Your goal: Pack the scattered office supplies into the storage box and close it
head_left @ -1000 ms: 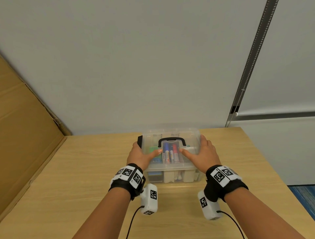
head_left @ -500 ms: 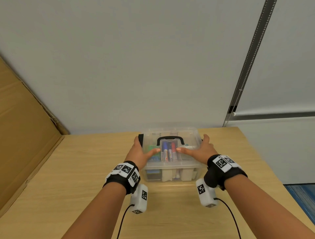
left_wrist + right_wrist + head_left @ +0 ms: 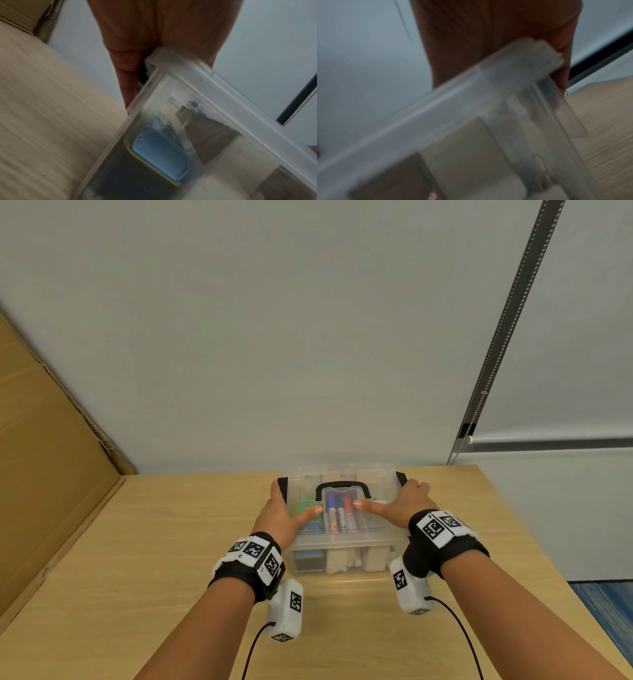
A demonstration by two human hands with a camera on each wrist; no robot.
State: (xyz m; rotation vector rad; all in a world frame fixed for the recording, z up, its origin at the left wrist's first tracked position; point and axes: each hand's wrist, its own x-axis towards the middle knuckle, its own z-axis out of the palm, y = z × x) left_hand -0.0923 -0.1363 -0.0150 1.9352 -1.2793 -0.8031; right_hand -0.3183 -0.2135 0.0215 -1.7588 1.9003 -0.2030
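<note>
A clear storage box (image 3: pixel 342 563) stands on the table with its lid (image 3: pixel 375 482) on. The black handle (image 3: pixel 342 485) lies flat on top, and markers (image 3: pixel 339 513) show through the lid. My left hand (image 3: pixel 284 510) lies at the box's left side, thumb flat on the lid, fingers (image 3: pixel 126 83) straight down against the black left latch (image 3: pixel 282 489). At the right side my right hand (image 3: pixel 406 503) mirrors it, thumb on the lid and fingers (image 3: pixel 561 75) over the edge by the right latch (image 3: pixel 401 478). A blue-and-yellow item (image 3: pixel 159 151) sits inside the box (image 3: pixel 214 102).
A large cardboard sheet (image 3: pixel 44 460) leans along the left side of the wooden table (image 3: pixel 154 542). The wall rises right behind the box. The table's right edge (image 3: pixel 534 542) lies close to my right forearm. Cables trail from both wrist cameras.
Both hands slid outward from the top of the lid to the box's sides. The fingers now reach down over the side latches while the thumbs stay on the lid.
</note>
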